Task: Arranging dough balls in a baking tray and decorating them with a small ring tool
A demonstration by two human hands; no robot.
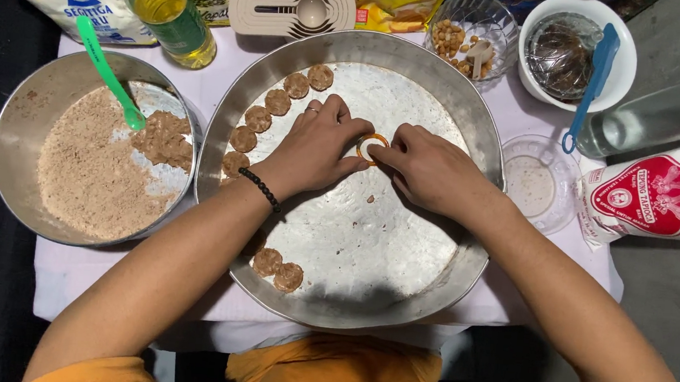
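Over the middle of a round metal tray (447, 86), the left hand (315, 144) and right hand (432, 170) pinch a small orange ring cutter (372, 148) lying flat between their fingertips, roughly equidistant, with dough rounds (278, 101) lining the rim to the left.

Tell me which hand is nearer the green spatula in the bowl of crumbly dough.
Left. The left hand rests in the big round tray, just right of the green spatula. The right hand lies further right, beyond the small ring cutter both hands pinch.
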